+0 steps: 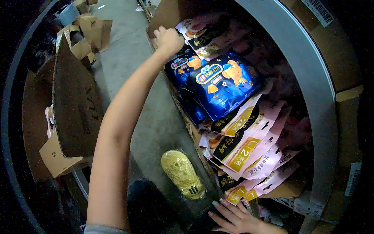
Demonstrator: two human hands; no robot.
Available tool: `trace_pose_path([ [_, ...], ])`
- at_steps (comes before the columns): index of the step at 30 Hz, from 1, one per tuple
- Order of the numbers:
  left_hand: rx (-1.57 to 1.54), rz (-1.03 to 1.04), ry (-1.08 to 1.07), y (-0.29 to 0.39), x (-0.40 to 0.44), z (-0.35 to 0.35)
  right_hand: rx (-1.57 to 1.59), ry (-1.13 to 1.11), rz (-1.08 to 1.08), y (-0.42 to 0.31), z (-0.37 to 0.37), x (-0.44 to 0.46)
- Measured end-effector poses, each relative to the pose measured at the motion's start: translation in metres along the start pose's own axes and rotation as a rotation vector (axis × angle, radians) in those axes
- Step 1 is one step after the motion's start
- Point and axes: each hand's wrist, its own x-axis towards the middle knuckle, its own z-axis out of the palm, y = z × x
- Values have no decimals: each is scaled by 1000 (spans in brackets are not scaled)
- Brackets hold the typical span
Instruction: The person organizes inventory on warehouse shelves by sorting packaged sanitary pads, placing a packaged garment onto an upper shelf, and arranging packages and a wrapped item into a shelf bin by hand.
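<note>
My left hand (168, 40) is closed at the far left rim of a cardboard box (200, 146), its fingers curled over the edge. Beside it lie pink and black packets (206, 37). Two dark blue packages (228, 84) with an orange cartoon figure rest in the box. Nearer to me, pink packets with gold labels (243, 150) overlap in a row. My right hand (235, 219) lies with spread fingers by the nearest of these packets, holding nothing that I can see. A yellow slipper (181, 173) in clear plastic wrap is on the floor left of the box.
An open cardboard box (74, 105) stands at the left, with torn cardboard pieces (93, 35) behind it. A grey metal shelf beam (311, 74) curves along the right side. More cartons (348, 128) with labels are beyond it. Grey floor (150, 128) shows between the boxes.
</note>
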Motion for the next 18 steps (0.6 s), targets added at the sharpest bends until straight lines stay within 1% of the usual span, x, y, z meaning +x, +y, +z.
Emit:
trace_pose_path([
  [2,-208,-62,114,24,-16,-19,-10,0,-6,0,0,2],
  [3,-294,-73,-116,30,-13,-21,-24,0,-16,0,-1,3],
  [4,-313,-46,-154,40,-18,-24,-29,-2,-11,0,-1,3],
  [6,-523,114,-215,13,36,45,-16,9,-38,1,-2,4],
  [7,-565,163,-223,19,38,48,-21,5,-35,1,-3,4],
  [10,-597,349,-154,46,31,39,-7,-22,-30,2,-6,6],
  [12,-595,458,-95,48,32,38,-39,-47,-45,3,-2,5],
  [14,-587,541,-32,43,32,37,169,-85,14,3,6,8],
  [16,-582,615,31,38,31,32,409,-102,80,0,40,-2],
  [17,-588,661,70,35,31,33,417,-105,81,-2,58,-6],
  [18,-597,703,110,31,32,33,488,-123,253,-4,78,-10],
])
